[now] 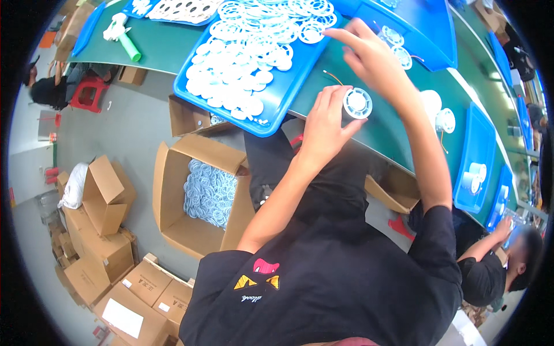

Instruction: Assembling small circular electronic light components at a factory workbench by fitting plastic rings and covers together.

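My left hand (326, 124) is closed round a white round plastic housing (358, 103) with a spoked ring on its face, held above the green table's near edge. A thin orange wire (334, 78) sticks out beside its fingers. Farther up, my right hand (369, 55) has its index finger stretched toward a white ring (312, 32) at the right edge of a blue tray (277, 118). The fingertip is at the ring's rim; whether it touches I cannot tell. The tray holds a heap of white rings (254, 20) and many white discs (225, 75).
More wired housings (402, 57) lie by a blue bin (404, 26), and others (444, 120) on the right. A green-handled tool (130, 47) lies far left. An open carton (167, 196) of pale blue rings (210, 193) stands left of me. A person (490, 271) works at right.
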Tool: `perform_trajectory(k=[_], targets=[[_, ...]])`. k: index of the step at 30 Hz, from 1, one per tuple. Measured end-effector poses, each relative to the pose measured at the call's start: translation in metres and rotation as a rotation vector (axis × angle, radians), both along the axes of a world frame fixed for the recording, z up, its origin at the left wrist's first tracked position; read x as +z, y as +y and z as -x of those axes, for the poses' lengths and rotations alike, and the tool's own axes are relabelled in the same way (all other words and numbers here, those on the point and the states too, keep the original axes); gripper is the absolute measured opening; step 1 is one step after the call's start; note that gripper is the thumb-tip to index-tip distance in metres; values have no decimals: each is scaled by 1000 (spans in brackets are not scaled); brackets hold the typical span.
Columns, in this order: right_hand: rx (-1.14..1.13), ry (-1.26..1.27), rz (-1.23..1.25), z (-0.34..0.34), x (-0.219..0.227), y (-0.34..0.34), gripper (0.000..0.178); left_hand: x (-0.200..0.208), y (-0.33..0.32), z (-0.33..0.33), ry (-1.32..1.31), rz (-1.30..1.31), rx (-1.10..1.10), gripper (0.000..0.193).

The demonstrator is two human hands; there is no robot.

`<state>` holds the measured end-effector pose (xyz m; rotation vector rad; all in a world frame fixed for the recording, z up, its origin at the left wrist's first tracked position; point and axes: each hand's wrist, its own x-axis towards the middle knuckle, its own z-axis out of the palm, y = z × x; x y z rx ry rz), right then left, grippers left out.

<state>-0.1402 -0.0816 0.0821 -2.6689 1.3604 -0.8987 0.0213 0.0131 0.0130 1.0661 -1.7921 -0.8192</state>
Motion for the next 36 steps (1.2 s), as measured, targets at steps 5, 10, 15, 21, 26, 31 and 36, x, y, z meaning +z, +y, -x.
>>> perform_trajectory(k=[5, 10, 15, 21, 26, 31, 36], targets=[[-9, 436, -132, -10, -22, -63, 39, -5, 2, -2, 31, 14, -1, 64], [85, 155, -13, 7, -6, -33, 24, -7, 3, -6, 34, 9, 7, 65], [-12, 266, -293, 43, 23, 21, 23, -2, -1, -4, 18, 25, -14, 65], [-111, 282, -267, 32, -16, 28, 45, -4, 0, -4, 3, 13, -12, 63], [-159, 168, -273, 34, -31, 31, 54, 0, 0, -3, 0, 6, -7, 64], [-78, 202, -271, 39, -31, 30, 52, -2, 4, -3, 10, -1, -6, 63], [-241, -182, -198, 45, -18, 44, 53, 0, 5, -4, -1, -11, 12, 63]])
